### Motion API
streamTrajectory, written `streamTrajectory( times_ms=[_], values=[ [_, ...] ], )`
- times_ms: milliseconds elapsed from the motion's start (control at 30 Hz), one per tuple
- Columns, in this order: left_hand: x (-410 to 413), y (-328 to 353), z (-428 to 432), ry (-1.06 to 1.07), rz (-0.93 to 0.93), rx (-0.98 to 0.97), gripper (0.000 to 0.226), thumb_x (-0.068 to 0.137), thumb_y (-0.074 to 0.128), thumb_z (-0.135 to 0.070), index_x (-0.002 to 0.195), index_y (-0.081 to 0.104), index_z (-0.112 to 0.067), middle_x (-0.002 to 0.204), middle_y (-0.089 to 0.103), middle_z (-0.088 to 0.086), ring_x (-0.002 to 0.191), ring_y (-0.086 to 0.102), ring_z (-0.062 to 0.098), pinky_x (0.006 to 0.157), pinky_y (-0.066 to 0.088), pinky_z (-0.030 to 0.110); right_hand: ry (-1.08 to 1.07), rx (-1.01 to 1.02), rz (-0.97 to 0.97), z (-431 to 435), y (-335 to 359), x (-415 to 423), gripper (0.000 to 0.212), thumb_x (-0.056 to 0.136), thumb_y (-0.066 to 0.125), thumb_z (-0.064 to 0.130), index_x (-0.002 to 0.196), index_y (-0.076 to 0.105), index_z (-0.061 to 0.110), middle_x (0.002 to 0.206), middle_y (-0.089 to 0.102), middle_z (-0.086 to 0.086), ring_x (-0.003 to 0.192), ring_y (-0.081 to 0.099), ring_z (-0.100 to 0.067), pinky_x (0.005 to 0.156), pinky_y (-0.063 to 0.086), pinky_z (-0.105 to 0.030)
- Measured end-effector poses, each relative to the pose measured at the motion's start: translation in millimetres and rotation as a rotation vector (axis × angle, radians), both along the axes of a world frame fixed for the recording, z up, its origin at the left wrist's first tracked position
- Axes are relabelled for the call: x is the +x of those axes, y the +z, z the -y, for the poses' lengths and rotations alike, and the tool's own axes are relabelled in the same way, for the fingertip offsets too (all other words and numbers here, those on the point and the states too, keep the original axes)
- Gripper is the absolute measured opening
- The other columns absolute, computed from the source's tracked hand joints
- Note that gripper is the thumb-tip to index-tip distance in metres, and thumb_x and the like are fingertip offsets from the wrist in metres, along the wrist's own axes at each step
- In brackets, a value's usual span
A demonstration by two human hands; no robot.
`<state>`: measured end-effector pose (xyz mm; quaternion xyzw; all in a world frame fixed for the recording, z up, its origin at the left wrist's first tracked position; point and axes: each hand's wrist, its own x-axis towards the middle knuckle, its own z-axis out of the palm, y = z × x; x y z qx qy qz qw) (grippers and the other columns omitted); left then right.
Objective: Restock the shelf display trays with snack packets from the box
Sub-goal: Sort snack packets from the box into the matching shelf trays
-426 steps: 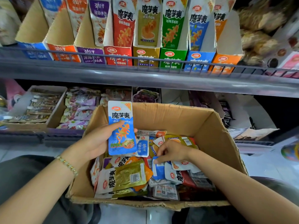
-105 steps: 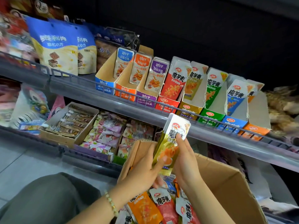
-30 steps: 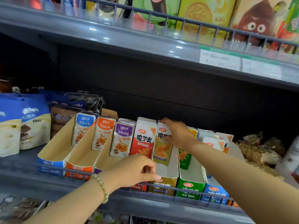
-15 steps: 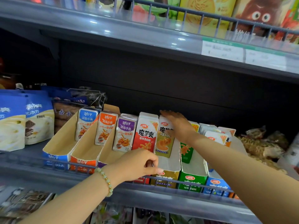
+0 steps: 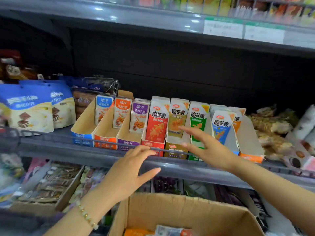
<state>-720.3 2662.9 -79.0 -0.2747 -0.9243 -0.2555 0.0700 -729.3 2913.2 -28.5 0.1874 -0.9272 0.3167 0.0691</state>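
Observation:
A row of cardboard display trays stands on the middle shelf (image 5: 170,166), each holding upright snack packets. The yellow packets (image 5: 178,114) sit in the yellow tray (image 5: 175,149), between the red tray (image 5: 152,144) and the green packets (image 5: 198,120). My right hand (image 5: 206,147) is open and empty, fingers spread just in front of the yellow and green trays. My left hand (image 5: 131,169) is open too, fingertips near the shelf's wire rail. The cardboard box (image 5: 170,210) sits low in front, with a few packets (image 5: 163,231) showing inside.
Blue wafer bags (image 5: 30,108) stand at the shelf's left and wrapped snacks (image 5: 272,130) lie at its right. An upper shelf (image 5: 153,19) with price labels overhangs. Below, trays of small packets (image 5: 49,186) fill the lower shelf.
My right hand has let go of the yellow packet in its tray and drawn back toward me. My left hand has opened from a loose fist. The view has tilted down, showing the box.

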Motion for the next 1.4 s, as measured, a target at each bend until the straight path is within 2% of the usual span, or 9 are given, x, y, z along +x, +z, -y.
streamTrajectory(
  times_ms=[267, 533, 667, 767, 867, 1000, 1200, 1267, 1400],
  values=[
    [59, -92, 61, 0.133, 0.326, -0.067, 0.094, 0.069, 0.021, -0.086, 0.149, 0.014, -0.036, 0.155, 0.007, -0.021, 0.141, 0.015, 0.000, 0.114, 0.024, 0.030, 0.061, -0.109, 0.410, 18, -129, 82, 0.021, 0.092, 0.061, 0.028, 0.113, 0.061, 0.030, 0.115, 0.065, 0.012, 0.101, 0.061, 0.006, 0.090, 0.046, -0.012],
    [72, -118, 63, 0.123, 0.472, 0.152, 0.091, 0.070, 0.039, -0.083, 0.146, 0.012, -0.043, 0.154, 0.019, -0.019, 0.140, 0.023, 0.004, 0.115, 0.026, 0.033, -0.016, 0.044, 0.803, 79, -240, 98, 0.054, 0.081, 0.075, 0.036, 0.124, 0.053, 0.013, 0.118, 0.055, -0.001, 0.101, 0.053, -0.011, 0.087, 0.043, -0.024],
    [74, -118, 61, 0.141, 0.436, 0.112, 0.095, 0.069, 0.035, -0.081, 0.149, 0.013, -0.036, 0.155, 0.019, -0.015, 0.141, 0.022, 0.005, 0.117, 0.025, 0.036, 0.036, 0.219, 0.799, 98, -255, 105, 0.040, 0.073, 0.081, 0.037, 0.090, 0.048, 0.022, 0.087, 0.048, 0.004, 0.077, 0.047, -0.012, 0.064, 0.037, -0.029],
    [74, -117, 59, 0.141, 0.368, 0.088, 0.098, 0.069, 0.028, -0.085, 0.149, 0.014, -0.031, 0.156, 0.016, -0.012, 0.142, 0.016, 0.006, 0.117, 0.021, 0.035, 0.006, 0.031, 0.869, 89, -244, 104, 0.034, 0.074, 0.076, 0.041, 0.077, 0.048, 0.023, 0.080, 0.044, 0.007, 0.078, 0.048, -0.012, 0.066, 0.034, -0.029],
    [76, -113, 54, 0.176, 0.301, 0.101, 0.093, 0.072, 0.031, -0.078, 0.149, 0.018, -0.027, 0.157, 0.016, -0.010, 0.143, 0.014, 0.007, 0.117, 0.018, 0.032, -0.130, -0.277, 0.913, 72, -212, 108, 0.031, 0.089, 0.067, 0.028, 0.116, 0.056, 0.019, 0.115, 0.053, 0.013, 0.106, 0.056, -0.012, 0.090, 0.046, -0.025],
    [74, -106, 45, 0.220, 0.359, 0.214, 0.095, 0.066, 0.034, -0.087, 0.141, 0.036, -0.029, 0.153, 0.023, -0.011, 0.142, 0.017, 0.009, 0.113, 0.020, 0.035, -0.058, -0.700, 0.774, 72, -163, 114, 0.027, 0.088, 0.061, 0.033, 0.112, 0.063, 0.020, 0.104, 0.073, -0.005, 0.089, 0.069, -0.017, 0.086, 0.057, -0.037],
    [76, -91, 39, 0.177, 0.451, 0.750, 0.023, 0.082, 0.058, -0.050, 0.099, 0.064, -0.035, 0.109, 0.065, -0.016, 0.105, 0.060, 0.001, 0.084, 0.046, 0.018, 0.047, -0.792, 0.842, 101, -148, 92, 0.042, 0.088, 0.052, 0.041, 0.119, 0.060, 0.014, 0.113, 0.069, -0.011, 0.102, 0.067, -0.023, 0.088, 0.055, -0.033],
    [73, -89, 49, 0.327, 0.470, 0.926, 0.018, 0.091, 0.052, -0.038, 0.106, 0.059, -0.029, 0.102, 0.066, -0.015, 0.097, 0.063, 0.003, 0.076, 0.046, 0.017, 0.006, -0.724, 0.865, 99, -167, 79, 0.048, 0.093, 0.043, 0.047, 0.119, 0.061, 0.012, 0.113, 0.070, -0.006, 0.105, 0.066, -0.018, 0.090, 0.052, -0.030],
    [69, -89, 66, 0.485, 0.631, 1.163, 0.032, 0.095, 0.051, -0.036, 0.126, 0.053, -0.027, 0.117, 0.065, -0.004, 0.104, 0.063, 0.014, 0.093, 0.050, 0.038, -0.072, 0.000, 0.764, 86, -236, 54, 0.045, 0.102, 0.039, 0.039, 0.119, 0.063, 0.005, 0.125, 0.062, -0.011, 0.117, 0.055, -0.025, 0.099, 0.040, -0.033]
  ],
)
